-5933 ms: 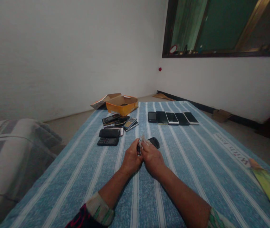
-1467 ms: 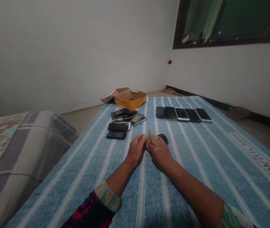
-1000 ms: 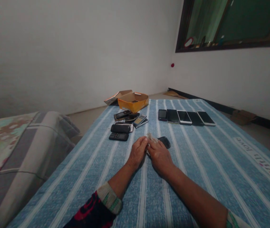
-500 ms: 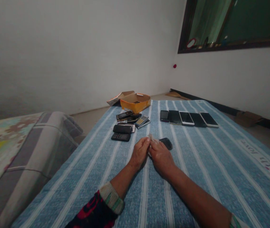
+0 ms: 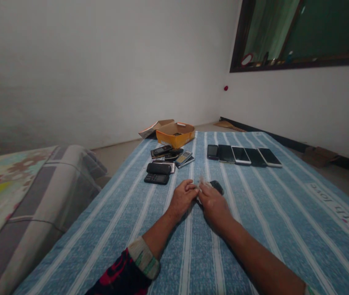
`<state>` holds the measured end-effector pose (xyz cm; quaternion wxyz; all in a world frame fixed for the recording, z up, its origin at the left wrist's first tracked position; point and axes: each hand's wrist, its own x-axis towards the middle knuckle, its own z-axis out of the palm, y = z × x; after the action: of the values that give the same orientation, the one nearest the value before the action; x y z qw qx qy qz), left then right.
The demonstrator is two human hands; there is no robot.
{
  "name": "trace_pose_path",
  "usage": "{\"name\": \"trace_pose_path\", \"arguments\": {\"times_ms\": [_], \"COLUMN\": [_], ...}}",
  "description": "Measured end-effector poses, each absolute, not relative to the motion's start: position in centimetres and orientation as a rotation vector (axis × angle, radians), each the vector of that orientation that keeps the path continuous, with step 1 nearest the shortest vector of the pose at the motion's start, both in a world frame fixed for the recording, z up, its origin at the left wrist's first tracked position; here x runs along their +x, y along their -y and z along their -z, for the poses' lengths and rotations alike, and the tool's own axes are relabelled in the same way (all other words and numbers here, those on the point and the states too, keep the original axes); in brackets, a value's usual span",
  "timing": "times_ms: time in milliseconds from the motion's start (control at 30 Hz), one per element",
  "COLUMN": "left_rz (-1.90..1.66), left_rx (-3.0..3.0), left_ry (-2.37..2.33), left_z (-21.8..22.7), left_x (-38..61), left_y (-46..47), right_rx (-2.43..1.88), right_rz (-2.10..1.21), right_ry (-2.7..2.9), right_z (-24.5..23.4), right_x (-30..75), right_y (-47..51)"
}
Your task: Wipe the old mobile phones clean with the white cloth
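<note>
My left hand (image 5: 183, 198) and my right hand (image 5: 214, 203) meet over the middle of the striped cloth. The right hand grips a crumpled, whitish see-through wrap (image 5: 202, 180), which pokes out above its fingers. My left fingers are curled, with their tips against the wrap near the right hand; whatever they pinch is hidden. Just beyond the right hand lies a dark phone (image 5: 217, 187), partly covered by that hand. To the left are a black keypad phone (image 5: 156, 179) and a black phone-like case (image 5: 158, 168).
A loose pile of phones (image 5: 170, 155) lies at the far left, before an open orange box (image 5: 176, 137) and its lid (image 5: 154, 128). Several flat phones (image 5: 242, 155) form a row at the far right. Left of the cloth (image 5: 254, 213) stands a covered bed (image 5: 39, 196).
Both hands have shifted slightly right, and a small gap shows between their fingers. The wrap has moved right with my right hand. The phones lie as before.
</note>
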<state>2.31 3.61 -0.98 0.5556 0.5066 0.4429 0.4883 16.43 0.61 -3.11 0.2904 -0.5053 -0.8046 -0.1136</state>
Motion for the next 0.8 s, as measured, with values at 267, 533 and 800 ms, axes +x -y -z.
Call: {"name": "trace_pose_path", "arguments": {"times_ms": [267, 533, 800], "left_rz": [-1.138, -1.134, -1.1], "left_rx": [1.128, 1.01, 0.67], "left_ry": [-0.997, -0.977, -1.016], "left_z": [1.1, 0.7, -0.2], "left_x": [2.2, 2.0, 1.7], "left_y": [-3.8, -3.6, -3.4], "right_rx": [-1.694, -1.843, -1.711], "right_rz": [0.159, 0.137, 0.21], "right_ry": [2.148, 2.077, 1.997], "right_z": [2.0, 1.5, 2.9], "right_x": [18.2, 19.5, 18.9], "right_y": [-0.9, -0.7, -0.5]}}
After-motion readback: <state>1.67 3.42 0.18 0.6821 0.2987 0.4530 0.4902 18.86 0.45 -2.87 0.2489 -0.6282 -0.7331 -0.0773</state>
